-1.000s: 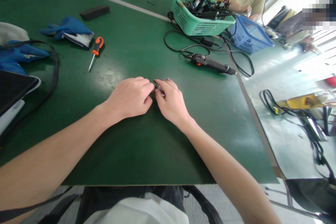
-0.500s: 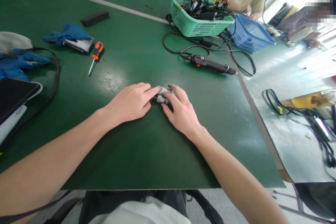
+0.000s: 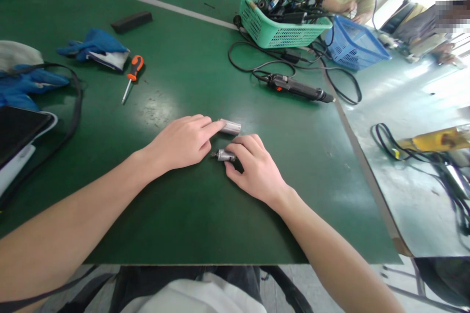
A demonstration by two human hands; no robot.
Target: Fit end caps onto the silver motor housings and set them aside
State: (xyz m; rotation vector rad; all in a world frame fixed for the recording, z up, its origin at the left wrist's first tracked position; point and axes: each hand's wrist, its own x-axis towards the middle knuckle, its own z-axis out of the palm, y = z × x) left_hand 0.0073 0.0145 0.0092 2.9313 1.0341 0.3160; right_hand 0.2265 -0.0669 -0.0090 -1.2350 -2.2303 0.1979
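Note:
My left hand (image 3: pixel 186 142) lies on the green table, index finger stretched out and its tip on the left end of a smooth silver metal cylinder (image 3: pixel 231 127). Its other fingers are bent, with nothing visible in them. Closer to me, my right hand (image 3: pixel 255 164) has thumb and fingers closed around the right end of a smaller grey metal cylindrical part (image 3: pixel 224 155). A thin, dark shaft sticks out of that part towards the left. Both pieces lie sideways, apart from each other.
A black electric screwdriver (image 3: pixel 299 89) with its cable lies behind my right hand. Beyond it stand a green basket (image 3: pixel 284 34) of tools and a blue basket (image 3: pixel 354 46). At left are an orange-handled screwdriver (image 3: pixel 132 76) and blue gloves (image 3: pixel 93 49). People sit at the back right.
My right hand has drawn the smaller metal part towards me, away from the silver cylinder. My left hand stays in place, its index finger on the cylinder.

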